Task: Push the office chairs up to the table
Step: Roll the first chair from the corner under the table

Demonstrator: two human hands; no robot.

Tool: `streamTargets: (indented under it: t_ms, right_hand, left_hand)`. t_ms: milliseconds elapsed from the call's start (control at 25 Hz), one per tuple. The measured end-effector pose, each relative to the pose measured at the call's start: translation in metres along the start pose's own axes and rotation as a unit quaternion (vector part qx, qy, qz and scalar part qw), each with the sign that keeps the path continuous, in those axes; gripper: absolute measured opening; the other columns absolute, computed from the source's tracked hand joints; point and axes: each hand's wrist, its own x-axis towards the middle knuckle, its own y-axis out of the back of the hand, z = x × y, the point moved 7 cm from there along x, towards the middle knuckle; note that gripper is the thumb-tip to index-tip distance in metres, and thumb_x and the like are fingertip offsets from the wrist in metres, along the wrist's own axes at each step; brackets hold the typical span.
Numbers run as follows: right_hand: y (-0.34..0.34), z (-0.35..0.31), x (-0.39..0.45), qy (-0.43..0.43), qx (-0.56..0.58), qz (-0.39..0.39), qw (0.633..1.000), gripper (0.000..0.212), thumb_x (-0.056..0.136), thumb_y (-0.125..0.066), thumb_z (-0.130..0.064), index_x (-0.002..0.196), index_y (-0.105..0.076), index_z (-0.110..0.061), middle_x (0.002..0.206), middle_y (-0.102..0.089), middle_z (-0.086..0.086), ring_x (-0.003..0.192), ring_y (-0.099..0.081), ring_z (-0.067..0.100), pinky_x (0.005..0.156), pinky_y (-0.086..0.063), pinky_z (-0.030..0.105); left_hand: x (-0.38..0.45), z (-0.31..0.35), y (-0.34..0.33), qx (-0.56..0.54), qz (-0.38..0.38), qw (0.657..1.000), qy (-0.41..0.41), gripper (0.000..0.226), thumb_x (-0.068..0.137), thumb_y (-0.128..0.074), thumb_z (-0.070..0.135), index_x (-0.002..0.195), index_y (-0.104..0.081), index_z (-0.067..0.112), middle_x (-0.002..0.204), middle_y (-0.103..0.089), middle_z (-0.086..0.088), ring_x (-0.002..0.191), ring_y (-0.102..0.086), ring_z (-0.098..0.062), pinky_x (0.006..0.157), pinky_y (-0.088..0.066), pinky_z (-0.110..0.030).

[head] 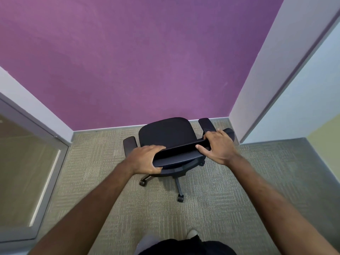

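A black office chair [166, 132] on castors stands on the carpet in front of me, its seat facing a purple wall. I see it from behind and above. My left hand [146, 159] grips the left end of the top edge of the backrest [181, 149], fingers over the front and thumb underneath. My right hand [218, 146] holds the right end of the same edge. An armrest sticks out on each side of the seat. No table is in view.
The purple wall [138, 61] rises right behind the chair. A white wall corner [257, 89] stands close on the right. A glass panel in a grey frame [27, 162] borders the left. Beige carpet [103, 181] stretches around the chair and back toward my feet.
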Motion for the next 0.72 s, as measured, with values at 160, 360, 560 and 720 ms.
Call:
streamTargets:
  t_ms: [160,360,560,720]
  right_hand:
    - [-0.013,-0.036,0.000,0.038,0.029,-0.072,0.996,0.092,0.076,-0.041,-0.100,0.117,-0.057,-0.019,0.149,-0.057,0.004,0.146,-0.044,0.025,0.122,-0.031,0.047]
    - [-0.022,-0.075,0.001,0.022,0.016,-0.139,0.990,0.104,0.058,-0.046,-0.109,0.121,-0.045,-0.025,0.111,-0.070,0.000,0.097,-0.065,0.024,0.095,-0.053,0.047]
    - [-0.032,-0.113,-0.004,-0.008,-0.013,-0.074,0.997,0.088,0.067,-0.063,-0.080,0.135,-0.044,-0.028,0.114,-0.074,0.000,0.100,-0.068,0.026,0.092,-0.055,0.042]
    - [-0.039,-0.136,-0.009,-0.051,-0.020,-0.074,0.996,0.087,0.064,-0.058,-0.078,0.138,-0.057,-0.032,0.120,-0.075,-0.004,0.106,-0.069,0.022,0.096,-0.056,0.042]
  left_hand:
    - [-0.012,-0.030,0.007,0.055,0.042,0.997,0.027,0.085,0.076,-0.064,0.068,0.150,-0.046,0.031,0.138,-0.064,0.007,0.120,-0.060,-0.019,0.099,-0.049,-0.041]
    - [-0.024,-0.060,0.007,0.083,0.085,0.990,0.070,0.076,0.081,-0.066,0.067,0.144,-0.051,0.028,0.136,-0.064,0.005,0.124,-0.057,-0.021,0.111,-0.037,-0.045]
    - [-0.030,-0.091,0.011,0.081,0.092,0.991,0.054,0.077,0.078,-0.065,0.069,0.143,-0.053,0.030,0.135,-0.064,0.005,0.125,-0.056,-0.022,0.111,-0.034,-0.046]
    - [-0.032,-0.111,0.014,0.089,0.079,0.992,0.030,0.082,0.074,-0.067,0.071,0.142,-0.052,0.029,0.133,-0.064,0.003,0.124,-0.056,-0.024,0.109,-0.034,-0.049]
